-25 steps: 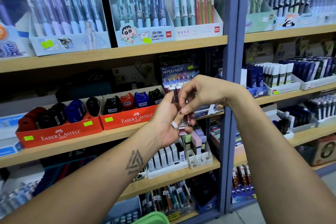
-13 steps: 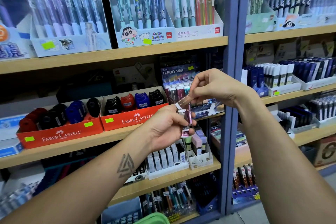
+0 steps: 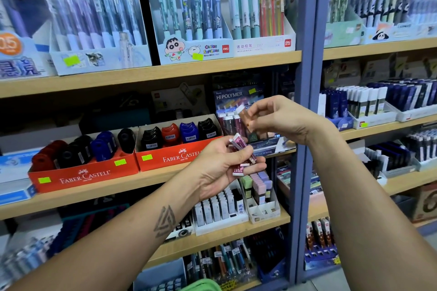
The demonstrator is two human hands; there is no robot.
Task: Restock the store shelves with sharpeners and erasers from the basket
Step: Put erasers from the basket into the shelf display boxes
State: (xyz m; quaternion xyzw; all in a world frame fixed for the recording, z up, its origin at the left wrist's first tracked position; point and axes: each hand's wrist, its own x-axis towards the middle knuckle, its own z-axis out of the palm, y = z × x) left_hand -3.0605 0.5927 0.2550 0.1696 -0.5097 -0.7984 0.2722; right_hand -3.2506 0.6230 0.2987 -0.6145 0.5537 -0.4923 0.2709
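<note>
Erasers: one pinched by right hand (image 3: 281,118) | several gripped in left hand (image 3: 227,168)

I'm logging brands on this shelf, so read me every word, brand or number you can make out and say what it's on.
"FABER-CASTELL": left red sharpener box.
"FABER-CASTE", rest hidden by the left hand: right red sharpener box.
"HI-POLYMER": eraser display box.
"CRAYON SHINCHAN" and "deli": cartoon pen box.
"deli" and "MECHANICAL PENCIL": white pencil box.
"0.5": orange badge.
Green price stickers, eraser wrappers and far right boxes: too small or blurred.
</note>
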